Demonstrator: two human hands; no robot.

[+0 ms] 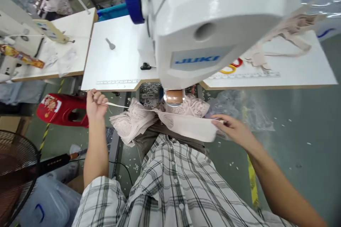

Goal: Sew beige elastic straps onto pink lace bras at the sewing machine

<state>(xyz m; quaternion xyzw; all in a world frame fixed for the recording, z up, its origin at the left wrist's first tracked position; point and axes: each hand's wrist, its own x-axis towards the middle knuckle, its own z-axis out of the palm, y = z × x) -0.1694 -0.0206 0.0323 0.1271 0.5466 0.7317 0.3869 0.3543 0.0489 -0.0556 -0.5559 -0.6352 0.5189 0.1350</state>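
The left hand (95, 104) was closed into a fist around a thin pale strap (117, 105), pulled taut toward the left. The right hand (231, 127) lay nearly flat, fingers extended, pressing the right edge of the pale pink lace-trimmed fabric piece (186, 126); whether the thumb pinched beneath could not be determined. The fabric was smooth on its right panel and patterned with lace on its bunched left portion. It rested on the person's lap, directly below the arm of the white sewing machine (213, 25), with the strap running from the bunched portion to the left fist.

The white table (117, 67) edge ran just above the left hand. A red plastic stool (58, 110) stood near the left forearm. Open green floor (293, 131) extended to the right of the right hand.
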